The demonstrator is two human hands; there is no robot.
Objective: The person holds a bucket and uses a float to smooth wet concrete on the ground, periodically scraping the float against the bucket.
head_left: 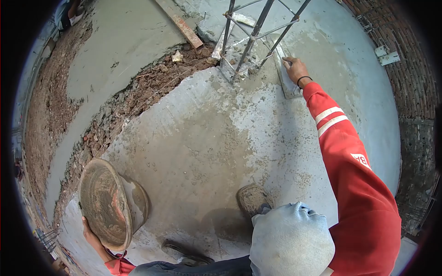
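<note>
My right hand (296, 71), at the end of the outstretched red sleeve, is closed round the handle of a long flat plastering trowel (288, 88). The trowel's blade lies on the grey concrete surface (276, 124), just right of the upright steel rebar cage (253, 37). Low on the left, my left hand (94, 240) grips a mud-coated bucket (139, 202) by its rim. That bucket is tilted, its mouth facing left, with wet residue coating the inside. Part of my left hand's fingers is hidden behind the bucket.
A strip of broken soil and rubble (110, 112) runs along the slab's left edge. A wooden plank (186, 31) lies at the top, near the rebar. Brick wall (414, 60) bounds the right. My shoe (252, 198) stands on the wet slab. Part of another person (69, 13) shows at top left.
</note>
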